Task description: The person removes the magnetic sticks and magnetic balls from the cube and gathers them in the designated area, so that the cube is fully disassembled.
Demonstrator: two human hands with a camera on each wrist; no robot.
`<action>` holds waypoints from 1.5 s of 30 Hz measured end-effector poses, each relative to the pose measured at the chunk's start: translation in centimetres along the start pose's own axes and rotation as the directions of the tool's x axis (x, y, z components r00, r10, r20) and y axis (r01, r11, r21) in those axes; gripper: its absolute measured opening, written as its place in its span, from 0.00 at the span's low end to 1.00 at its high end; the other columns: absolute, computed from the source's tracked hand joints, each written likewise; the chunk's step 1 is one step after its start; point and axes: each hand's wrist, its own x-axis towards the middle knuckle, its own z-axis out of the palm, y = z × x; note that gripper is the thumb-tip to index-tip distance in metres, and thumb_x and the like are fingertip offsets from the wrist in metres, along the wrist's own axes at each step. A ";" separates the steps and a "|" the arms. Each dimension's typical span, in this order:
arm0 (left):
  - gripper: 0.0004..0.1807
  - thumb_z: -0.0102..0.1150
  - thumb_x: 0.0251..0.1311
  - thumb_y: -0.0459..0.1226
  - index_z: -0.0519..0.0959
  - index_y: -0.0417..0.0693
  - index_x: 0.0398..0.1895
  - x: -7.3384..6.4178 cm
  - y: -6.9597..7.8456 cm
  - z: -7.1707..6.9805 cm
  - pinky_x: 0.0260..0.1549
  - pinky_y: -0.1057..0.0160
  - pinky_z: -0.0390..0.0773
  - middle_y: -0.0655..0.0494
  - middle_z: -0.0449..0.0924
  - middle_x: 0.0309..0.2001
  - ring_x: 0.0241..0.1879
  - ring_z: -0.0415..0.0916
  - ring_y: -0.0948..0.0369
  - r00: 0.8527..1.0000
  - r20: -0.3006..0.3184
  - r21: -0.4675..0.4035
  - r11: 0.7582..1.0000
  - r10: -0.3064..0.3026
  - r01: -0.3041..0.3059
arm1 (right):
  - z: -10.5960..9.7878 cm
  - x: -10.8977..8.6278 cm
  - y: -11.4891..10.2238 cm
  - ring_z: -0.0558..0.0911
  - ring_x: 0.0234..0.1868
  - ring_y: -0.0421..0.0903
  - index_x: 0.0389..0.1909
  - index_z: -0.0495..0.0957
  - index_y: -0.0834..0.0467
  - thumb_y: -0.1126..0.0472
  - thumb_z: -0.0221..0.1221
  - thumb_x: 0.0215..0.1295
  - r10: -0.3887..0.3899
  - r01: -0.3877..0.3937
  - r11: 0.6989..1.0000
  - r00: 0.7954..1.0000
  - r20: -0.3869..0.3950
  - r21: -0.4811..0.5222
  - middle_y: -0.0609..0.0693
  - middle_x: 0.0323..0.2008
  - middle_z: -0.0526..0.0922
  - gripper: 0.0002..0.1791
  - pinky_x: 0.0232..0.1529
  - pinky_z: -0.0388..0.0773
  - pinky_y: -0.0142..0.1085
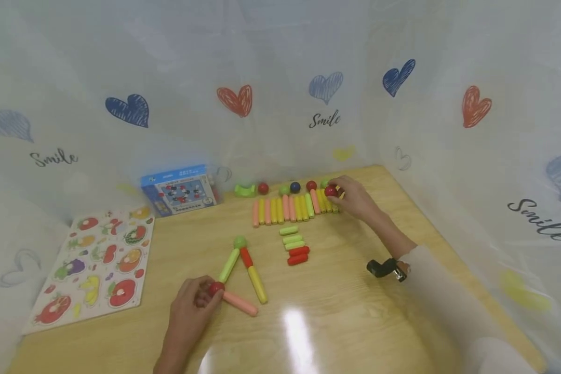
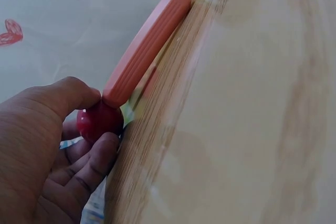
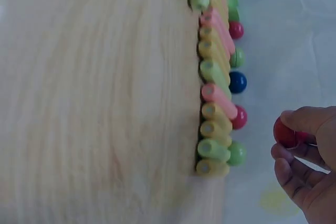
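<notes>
My left hand (image 1: 189,309) pinches a red ball (image 2: 100,121) at the near left corner of a frame of rods and balls on the table. From that ball run a pink rod (image 1: 240,303) and a light green rod (image 1: 229,266). A green ball (image 1: 240,242) tops the frame, joined to a short red rod (image 1: 245,257) that continues into a yellow rod (image 1: 257,284). Above the right end of the row of rods (image 1: 280,211), my right hand (image 1: 355,198) holds another red ball (image 3: 285,132) between thumb and fingers, off the table.
Behind the row stand several balls, among them a blue ball (image 1: 295,187), and a green curved piece (image 1: 245,190). Short green and red rods (image 1: 293,239) lie in front. A blue box (image 1: 182,190) and a fruit-sticker board (image 1: 100,259) are at left. Printed curtains (image 1: 280,130) enclose the table.
</notes>
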 end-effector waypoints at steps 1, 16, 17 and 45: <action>0.19 0.72 0.58 0.38 0.78 0.47 0.50 -0.1 0.0 0.1 0.33 0.72 0.80 0.56 0.74 0.41 0.34 0.74 0.63 1.000 0.004 -0.005 1.000 -0.004 0.004 | -0.3 0.8 0.9 0.80 0.44 0.56 0.58 0.76 0.69 0.65 0.66 0.65 0.020 -0.020 1.000 1.000 -0.004 0.001 0.63 0.52 0.77 0.23 0.44 0.80 0.47; 0.18 0.73 0.58 0.36 0.78 0.50 0.50 -0.1 -0.1 0.2 0.32 0.72 0.80 0.58 0.73 0.42 0.34 0.74 0.65 1.000 -0.011 0.009 1.000 -0.002 0.002 | 0.5 6.7 7.8 0.77 0.55 0.65 0.64 0.69 0.73 0.68 0.58 0.70 0.199 -0.204 0.978 0.974 0.109 0.041 0.71 0.59 0.73 0.24 0.58 0.74 0.55; 0.19 0.73 0.57 0.36 0.78 0.50 0.50 -0.1 -0.1 0.2 0.32 0.72 0.80 0.58 0.73 0.42 0.34 0.74 0.65 1.000 -0.016 0.007 1.000 0.013 -0.013 | 0.5 6.6 7.9 0.77 0.55 0.65 0.65 0.68 0.72 0.68 0.58 0.70 0.197 -0.203 0.979 0.973 0.119 0.037 0.71 0.60 0.72 0.25 0.58 0.74 0.55; 0.19 0.74 0.55 0.36 0.79 0.50 0.49 0.0 -0.5 0.4 0.32 0.71 0.80 0.59 0.74 0.42 0.34 0.74 0.66 0.999 -0.024 -0.030 0.999 0.035 -0.036 | 0.8 5.8 8.9 0.74 0.59 0.67 0.69 0.60 0.76 0.67 0.53 0.74 0.204 -0.213 0.976 0.968 0.148 0.052 0.74 0.62 0.69 0.28 0.60 0.73 0.56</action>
